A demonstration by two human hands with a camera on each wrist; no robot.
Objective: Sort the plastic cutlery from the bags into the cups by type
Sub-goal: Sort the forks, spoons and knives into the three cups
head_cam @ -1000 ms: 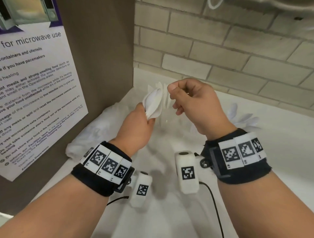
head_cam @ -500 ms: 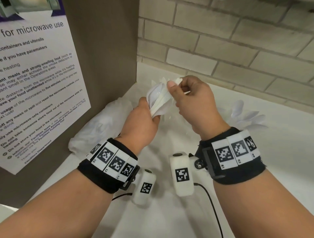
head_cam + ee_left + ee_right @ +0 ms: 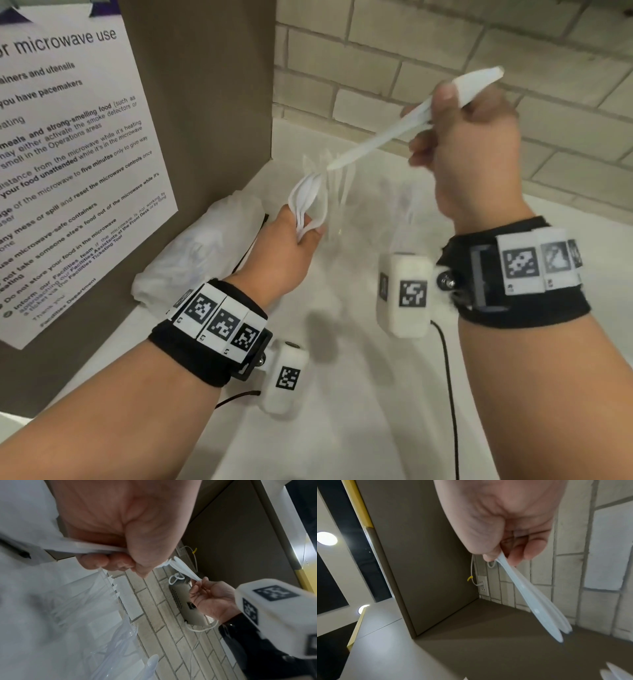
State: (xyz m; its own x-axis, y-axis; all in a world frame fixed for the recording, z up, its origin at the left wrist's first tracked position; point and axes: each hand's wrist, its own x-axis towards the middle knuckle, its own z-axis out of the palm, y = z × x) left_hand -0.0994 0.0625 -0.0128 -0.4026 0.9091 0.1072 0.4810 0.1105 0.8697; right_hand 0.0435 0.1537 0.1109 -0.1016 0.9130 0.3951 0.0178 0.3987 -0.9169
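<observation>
Now cutlery (image 3: 383, 137) within right grip (image 3: 459, 137)

Head view looks down over both wrists; each wrist view looks up along its palm, sharing the brick wall (image 3: 445, 68)

Bare forearms of a person, each fitted with a banded wrist rig.

Left hand (image 3: 281, 246) and right hand (image 3: 476, 154) are ungloved, with bare forearms and no sleeves. Each wrist carries a wide black fabric wristband (image 3: 191, 349), (image 3: 520, 301). A row of white rectangular tiles printed with black square fiducial markers (image 3: 219, 318), (image 3: 534, 260) lies along each band. A black bracket with a metal screw (image 3: 447, 282) joins each band to a white rounded camera housing (image 3: 284, 380), (image 3: 404, 294) that bears its own black marker. A thin black cable (image 3: 448, 394) trails from each housing.
</observation>
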